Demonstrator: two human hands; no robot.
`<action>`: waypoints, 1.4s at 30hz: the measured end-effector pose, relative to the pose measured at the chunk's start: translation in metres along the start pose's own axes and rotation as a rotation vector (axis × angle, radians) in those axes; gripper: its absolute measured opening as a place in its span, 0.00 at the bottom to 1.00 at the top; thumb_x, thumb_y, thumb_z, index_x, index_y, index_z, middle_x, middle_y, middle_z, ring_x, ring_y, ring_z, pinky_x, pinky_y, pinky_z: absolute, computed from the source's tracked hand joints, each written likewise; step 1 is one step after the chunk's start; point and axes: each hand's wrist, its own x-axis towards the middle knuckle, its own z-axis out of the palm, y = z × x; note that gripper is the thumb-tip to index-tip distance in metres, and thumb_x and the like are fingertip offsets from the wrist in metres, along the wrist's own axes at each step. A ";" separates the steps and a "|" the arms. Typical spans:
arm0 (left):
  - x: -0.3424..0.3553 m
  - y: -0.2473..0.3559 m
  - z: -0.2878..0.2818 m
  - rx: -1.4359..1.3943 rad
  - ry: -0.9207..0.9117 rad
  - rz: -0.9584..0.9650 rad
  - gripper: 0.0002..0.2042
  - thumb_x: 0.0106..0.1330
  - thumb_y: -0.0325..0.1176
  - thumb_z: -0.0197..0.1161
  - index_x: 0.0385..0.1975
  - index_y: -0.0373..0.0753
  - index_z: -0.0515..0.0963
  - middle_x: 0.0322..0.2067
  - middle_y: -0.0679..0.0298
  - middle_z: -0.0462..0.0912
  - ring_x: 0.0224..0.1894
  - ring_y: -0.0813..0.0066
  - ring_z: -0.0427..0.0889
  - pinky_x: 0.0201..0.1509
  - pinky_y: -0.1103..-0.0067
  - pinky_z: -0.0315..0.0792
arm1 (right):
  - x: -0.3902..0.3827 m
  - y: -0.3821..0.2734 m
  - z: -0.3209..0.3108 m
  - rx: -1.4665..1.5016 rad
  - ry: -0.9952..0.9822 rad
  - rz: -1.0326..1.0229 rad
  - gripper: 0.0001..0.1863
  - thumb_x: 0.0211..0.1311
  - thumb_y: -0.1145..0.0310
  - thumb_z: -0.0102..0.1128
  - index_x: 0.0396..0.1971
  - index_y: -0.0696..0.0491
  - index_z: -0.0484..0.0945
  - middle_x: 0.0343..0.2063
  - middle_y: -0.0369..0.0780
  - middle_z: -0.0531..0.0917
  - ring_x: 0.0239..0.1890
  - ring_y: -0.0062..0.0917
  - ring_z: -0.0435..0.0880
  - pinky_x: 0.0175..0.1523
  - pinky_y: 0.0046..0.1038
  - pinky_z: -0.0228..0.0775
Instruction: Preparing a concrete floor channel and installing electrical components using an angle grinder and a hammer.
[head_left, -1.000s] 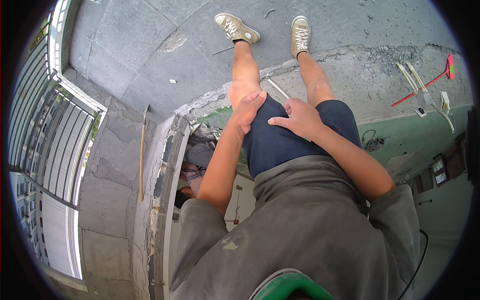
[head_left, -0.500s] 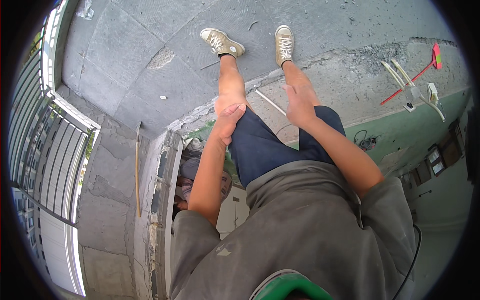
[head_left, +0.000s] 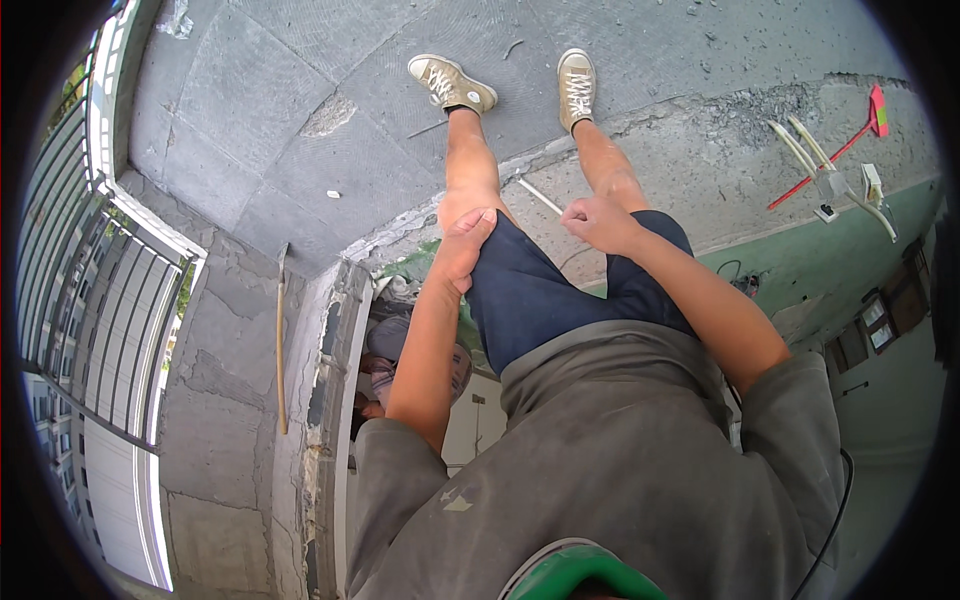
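My left hand (head_left: 464, 250) is closed at the hem of the dark blue shorts (head_left: 530, 290), beside my left knee (head_left: 467, 203). Its thumb lies over the cloth edge; the fingers are partly hidden against the leg. My right hand (head_left: 604, 224) hangs between the knees, close to my right knee (head_left: 622, 190), with curled fingers and the thumb against the index finger. Whatever is in that pinch, if anything, cannot be made out. Beyond its fingertips a thin white rod (head_left: 541, 197) lies on the rough concrete strip.
A wood-handled tool (head_left: 282, 350) lies on the cement ledge to the left, near a metal railing (head_left: 100, 340). Another person (head_left: 400, 360) is partly visible below my left arm. White conduits (head_left: 795, 148) and a red stick (head_left: 840, 155) are at right; rubble (head_left: 765, 115) lies nearby.
My right hand has come away from the right knee toward the left, its fingers now curled together. My left hand stays at the shorts' hem. The whole view has shifted slightly.
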 end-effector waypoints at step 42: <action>0.002 0.016 0.008 0.162 -0.094 0.073 0.04 0.65 0.33 0.56 0.32 0.41 0.76 0.26 0.76 0.76 0.27 0.90 0.71 0.32 0.89 0.66 | 0.015 -0.019 0.005 0.322 -0.152 -0.076 0.18 0.53 0.72 0.53 0.46 0.57 0.73 0.41 0.39 0.78 0.40 0.26 0.79 0.46 0.27 0.67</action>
